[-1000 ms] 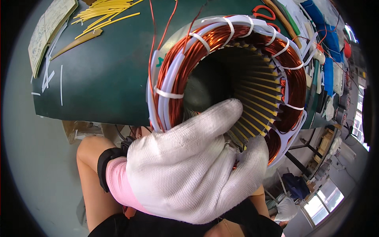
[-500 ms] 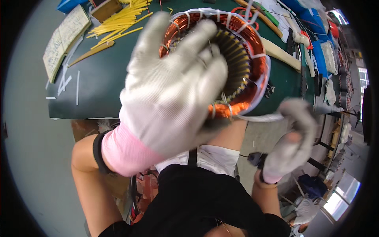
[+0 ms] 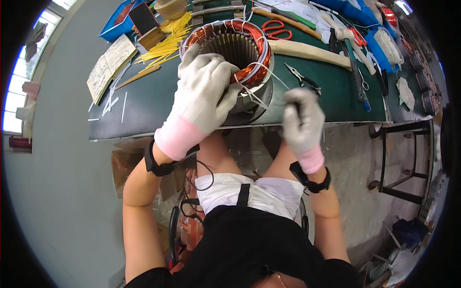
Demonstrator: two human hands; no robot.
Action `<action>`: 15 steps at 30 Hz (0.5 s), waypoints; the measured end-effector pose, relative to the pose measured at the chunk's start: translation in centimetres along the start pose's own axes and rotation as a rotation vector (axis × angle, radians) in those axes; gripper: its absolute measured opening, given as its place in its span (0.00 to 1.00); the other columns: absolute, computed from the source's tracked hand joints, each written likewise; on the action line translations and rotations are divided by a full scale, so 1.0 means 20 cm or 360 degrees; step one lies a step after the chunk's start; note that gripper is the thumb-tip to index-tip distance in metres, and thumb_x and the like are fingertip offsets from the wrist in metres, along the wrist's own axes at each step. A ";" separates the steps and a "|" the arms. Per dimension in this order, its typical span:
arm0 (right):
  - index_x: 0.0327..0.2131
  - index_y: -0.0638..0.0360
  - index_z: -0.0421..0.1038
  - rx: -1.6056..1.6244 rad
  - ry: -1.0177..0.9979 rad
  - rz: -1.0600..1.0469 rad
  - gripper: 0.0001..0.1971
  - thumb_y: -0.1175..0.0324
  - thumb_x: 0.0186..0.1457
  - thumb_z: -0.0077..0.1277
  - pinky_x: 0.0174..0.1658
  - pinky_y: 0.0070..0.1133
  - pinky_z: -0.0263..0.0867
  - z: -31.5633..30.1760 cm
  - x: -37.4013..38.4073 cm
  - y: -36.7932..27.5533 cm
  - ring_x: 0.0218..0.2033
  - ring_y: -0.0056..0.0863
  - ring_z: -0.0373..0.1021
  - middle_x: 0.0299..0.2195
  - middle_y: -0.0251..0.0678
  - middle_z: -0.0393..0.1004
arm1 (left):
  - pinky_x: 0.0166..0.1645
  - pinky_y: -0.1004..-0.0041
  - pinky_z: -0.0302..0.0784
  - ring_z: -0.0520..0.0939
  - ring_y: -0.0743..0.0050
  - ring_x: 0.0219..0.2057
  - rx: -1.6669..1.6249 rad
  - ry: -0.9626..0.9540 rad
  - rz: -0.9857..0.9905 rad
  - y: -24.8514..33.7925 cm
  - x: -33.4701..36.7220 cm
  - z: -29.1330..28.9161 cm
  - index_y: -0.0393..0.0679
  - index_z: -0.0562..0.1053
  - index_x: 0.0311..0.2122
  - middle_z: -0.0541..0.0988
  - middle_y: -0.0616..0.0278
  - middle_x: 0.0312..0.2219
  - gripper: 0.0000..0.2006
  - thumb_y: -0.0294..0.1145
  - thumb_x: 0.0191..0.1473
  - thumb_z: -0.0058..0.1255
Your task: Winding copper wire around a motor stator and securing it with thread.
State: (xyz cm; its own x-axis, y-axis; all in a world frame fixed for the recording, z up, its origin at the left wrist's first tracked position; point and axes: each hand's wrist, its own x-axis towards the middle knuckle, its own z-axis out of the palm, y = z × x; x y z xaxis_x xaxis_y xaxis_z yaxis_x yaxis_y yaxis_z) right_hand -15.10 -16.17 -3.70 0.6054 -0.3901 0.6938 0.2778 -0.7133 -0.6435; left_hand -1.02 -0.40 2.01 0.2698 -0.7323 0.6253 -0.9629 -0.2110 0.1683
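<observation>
A motor stator (image 3: 269, 61), with orange copper windings tied by white cord and a dark slotted bore, stands near the table's front edge. My left hand (image 3: 204, 91), in a white glove with a pink cuff, grips its near-left rim; the fingers curl over the windings and hide part of them. A white cord (image 3: 272, 72) stretches from the windings toward my right hand (image 3: 303, 117). That hand, gloved alike, is apart from the stator on its right, with fingers curled and closed on the cord; motion blurs the fingertips. Loose cord loops hang at the stator's near side.
Right of the stator lie a pale wooden mallet handle (image 3: 312, 54), red-handled scissors (image 3: 277, 31), pliers (image 3: 300, 77) and a hammer (image 3: 355, 67). Yellow strips (image 3: 168, 45), an open notebook (image 3: 111, 67) and a phone (image 3: 144, 19) are on the left. Blue bins stand behind.
The view has drawn back, so the stator looks smaller. My left hand has gone from over the bore to the near-left rim. My right hand has come closer to the stator.
</observation>
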 end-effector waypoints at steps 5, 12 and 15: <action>0.37 0.60 0.67 0.0157 -0.0083 -0.0019 0.11 0.80 0.48 0.46 0.35 0.28 0.63 0.15 -0.08 -0.03 0.27 0.35 0.67 0.28 0.39 0.71 | 0.52 0.62 0.63 0.74 0.58 0.32 -0.0004 -0.0061 -0.0090 -0.01 -0.01 0.00 0.41 0.73 0.29 0.74 0.58 0.23 0.07 0.30 0.42 0.55; 0.45 0.63 0.65 -0.0165 -0.0223 -0.0103 0.18 0.81 0.48 0.43 0.38 0.28 0.65 0.06 -0.02 0.02 0.32 0.37 0.69 0.34 0.43 0.72 | 0.52 0.62 0.63 0.73 0.53 0.37 -0.0033 -0.0247 -0.0245 0.01 0.00 -0.05 0.42 0.73 0.33 0.73 0.55 0.25 0.08 0.30 0.45 0.54; 0.48 0.63 0.64 0.0969 -0.0099 0.0424 0.15 0.73 0.56 0.44 0.39 0.22 0.62 0.09 -0.02 -0.09 0.36 0.27 0.67 0.37 0.38 0.71 | 0.50 0.64 0.63 0.72 0.53 0.35 -0.0036 -0.0134 -0.0100 -0.02 -0.01 0.00 0.41 0.73 0.33 0.72 0.56 0.24 0.08 0.30 0.45 0.54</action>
State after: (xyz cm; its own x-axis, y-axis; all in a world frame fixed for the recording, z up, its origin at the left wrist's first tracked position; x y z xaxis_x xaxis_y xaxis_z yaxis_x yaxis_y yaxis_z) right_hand -14.55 -13.59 -3.41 0.7484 -0.4604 0.4774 0.4731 -0.1339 -0.8708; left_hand -0.62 -0.14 1.77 0.3283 -0.7703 0.5467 -0.9438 -0.2441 0.2229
